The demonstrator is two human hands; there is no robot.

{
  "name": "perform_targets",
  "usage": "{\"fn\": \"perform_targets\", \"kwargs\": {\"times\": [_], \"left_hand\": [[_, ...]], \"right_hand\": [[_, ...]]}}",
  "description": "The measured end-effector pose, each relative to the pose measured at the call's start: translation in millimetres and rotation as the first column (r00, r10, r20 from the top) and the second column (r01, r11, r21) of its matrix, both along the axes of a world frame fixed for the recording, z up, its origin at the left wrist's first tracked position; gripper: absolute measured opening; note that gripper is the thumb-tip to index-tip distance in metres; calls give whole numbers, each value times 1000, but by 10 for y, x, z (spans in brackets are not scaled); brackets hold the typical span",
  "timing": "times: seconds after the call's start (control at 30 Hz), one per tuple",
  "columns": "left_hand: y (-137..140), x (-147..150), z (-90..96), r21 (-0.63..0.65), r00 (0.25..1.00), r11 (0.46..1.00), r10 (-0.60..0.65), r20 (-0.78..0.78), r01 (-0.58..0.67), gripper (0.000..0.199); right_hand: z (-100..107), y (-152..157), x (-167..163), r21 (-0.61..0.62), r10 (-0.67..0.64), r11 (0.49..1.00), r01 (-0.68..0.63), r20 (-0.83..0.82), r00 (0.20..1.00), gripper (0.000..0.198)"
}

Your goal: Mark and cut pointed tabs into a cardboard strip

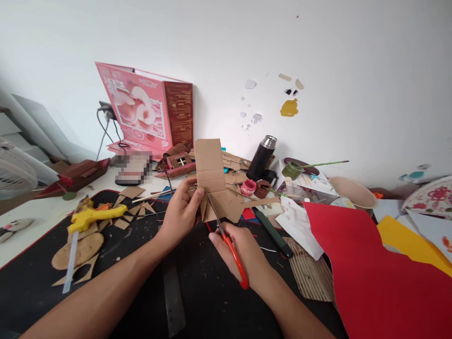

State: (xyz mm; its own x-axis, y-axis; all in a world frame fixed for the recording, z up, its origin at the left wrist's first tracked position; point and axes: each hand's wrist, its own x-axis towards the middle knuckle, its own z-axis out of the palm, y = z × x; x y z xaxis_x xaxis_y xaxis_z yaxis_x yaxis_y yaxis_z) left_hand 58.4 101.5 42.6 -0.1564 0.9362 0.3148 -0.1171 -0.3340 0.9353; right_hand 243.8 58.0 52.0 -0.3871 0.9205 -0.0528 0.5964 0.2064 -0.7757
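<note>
My left hand (183,205) pinches the left edge of a piece of brown cardboard (211,162), held upright above the black mat. My right hand (243,252) is closed round the red handles of a pair of scissors (234,256). The scissors' blades point up and away from me and meet the lower part of the cardboard, close to my left thumb. How far they cut into it I cannot tell. Below my hands a dark metal ruler (172,292) lies on the mat. A dark green utility knife (271,232) rests to the right.
On the left lies a yellow glue gun (95,214) among cardboard scraps (122,223). A pink box (141,108) stands against the wall. Behind the cardboard are a black thermos (261,157) and paint jars (248,187). Red paper (374,263) covers the right side.
</note>
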Motion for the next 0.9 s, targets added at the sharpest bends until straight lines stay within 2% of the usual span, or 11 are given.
{"fn": "perform_targets", "kwargs": {"times": [0.1, 0.33, 0.43, 0.5, 0.67, 0.77, 0.9], "left_hand": [[5, -4, -4, -17, 1000, 1000, -1, -8, 1, 45], [17, -35, -20, -30, 1000, 1000, 5, -20, -6, 46], [11, -43, -13, -51, 1000, 999, -6, -14, 5, 48], [5, -41, 0, -43, 1000, 999, -12, -11, 12, 50], [-12, -34, 28, -42, 999, 999, -33, -7, 33, 54], [-15, -45, 17, -44, 999, 998, -41, -15, 40, 53], [-1, -60, -18, 8, 998, 999, -31, -62, 31, 52]], "right_hand": [[6, -8, 5, -40, 1, 999, -2, -23, 1000, 31], [-51, 13, 49, -244, 38, 966, -89, -207, 978, 39], [-16, 27, 81, -232, 79, 962, -145, -271, 959, 49], [44, 26, 112, -206, 107, 966, -158, -238, 965, 54], [160, 8, 181, -277, 174, 929, -245, -255, 951, 65], [158, 1, 185, -278, 171, 931, -238, -244, 954, 65], [132, -6, 152, -214, 155, 959, -187, -157, 975, 61]]}}
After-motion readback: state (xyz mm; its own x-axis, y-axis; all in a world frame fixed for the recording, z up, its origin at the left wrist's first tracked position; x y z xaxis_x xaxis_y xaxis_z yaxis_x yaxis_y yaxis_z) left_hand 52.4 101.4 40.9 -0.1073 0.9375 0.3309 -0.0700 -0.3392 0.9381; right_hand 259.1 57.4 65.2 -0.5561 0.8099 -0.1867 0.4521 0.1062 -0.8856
